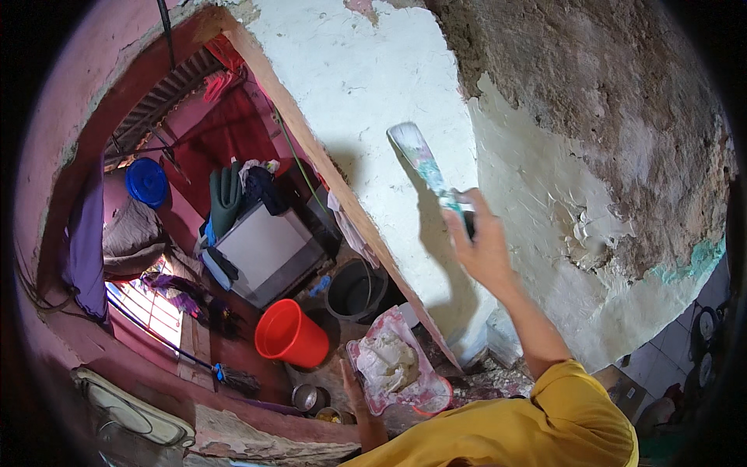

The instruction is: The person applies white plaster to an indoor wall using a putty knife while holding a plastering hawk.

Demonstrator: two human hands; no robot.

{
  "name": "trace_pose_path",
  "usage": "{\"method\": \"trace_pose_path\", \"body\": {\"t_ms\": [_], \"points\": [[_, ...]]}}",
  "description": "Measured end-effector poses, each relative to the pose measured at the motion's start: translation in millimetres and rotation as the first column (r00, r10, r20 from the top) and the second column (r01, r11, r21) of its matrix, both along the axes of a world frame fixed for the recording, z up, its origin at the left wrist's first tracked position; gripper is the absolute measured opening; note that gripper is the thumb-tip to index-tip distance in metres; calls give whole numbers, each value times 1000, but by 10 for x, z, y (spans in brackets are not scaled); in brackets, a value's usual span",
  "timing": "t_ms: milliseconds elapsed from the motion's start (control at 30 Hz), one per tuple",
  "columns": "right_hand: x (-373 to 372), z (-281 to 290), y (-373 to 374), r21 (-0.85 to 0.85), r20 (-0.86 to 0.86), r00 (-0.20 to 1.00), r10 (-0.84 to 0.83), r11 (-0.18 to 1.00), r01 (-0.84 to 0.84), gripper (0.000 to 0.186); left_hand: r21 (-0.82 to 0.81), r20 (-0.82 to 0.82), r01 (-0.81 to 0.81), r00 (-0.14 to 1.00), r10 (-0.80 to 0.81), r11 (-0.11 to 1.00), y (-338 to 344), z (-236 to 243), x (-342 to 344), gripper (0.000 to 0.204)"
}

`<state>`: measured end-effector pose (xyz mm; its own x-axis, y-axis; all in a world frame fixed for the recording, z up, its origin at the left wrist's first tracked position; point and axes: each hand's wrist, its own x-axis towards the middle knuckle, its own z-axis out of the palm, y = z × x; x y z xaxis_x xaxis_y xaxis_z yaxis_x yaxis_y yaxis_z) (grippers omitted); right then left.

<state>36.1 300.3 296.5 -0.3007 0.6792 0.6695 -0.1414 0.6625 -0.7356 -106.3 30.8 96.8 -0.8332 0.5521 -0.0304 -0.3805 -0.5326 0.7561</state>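
A scraper (422, 162) smeared with white and green is above and to the right of the tray (421, 372), its broad blade slanting up in front of the white wall (366, 86); whether it touches the wall, I cannot tell. The right hand (481, 243) is closed around the scraper's handle. White paste (386, 359) lies heaped in the tray. The left hand (352, 381) is at the tray's left edge, but I cannot tell whether it grips or just supports it. Left of the tray stands a red bucket (292, 335), and above-left of it a black bucket (355, 289). Metal bowls (306, 398) sit to the tray's lower left. Farther up and left of the tray is a pale box (264, 249).
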Motion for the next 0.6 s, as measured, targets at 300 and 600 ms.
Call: {"method": "trace_pose_path", "body": {"t_ms": [300,600], "points": [[-273,776,40,81,-98,987,-127,988,135,21,19,-41,19,999,-19,1000,-23,-122,-100,59],[72,183,-368,179,-82,997,7,984,8,27,68,-15,42,999,-41,997,-104,-88,-60,59]]}}
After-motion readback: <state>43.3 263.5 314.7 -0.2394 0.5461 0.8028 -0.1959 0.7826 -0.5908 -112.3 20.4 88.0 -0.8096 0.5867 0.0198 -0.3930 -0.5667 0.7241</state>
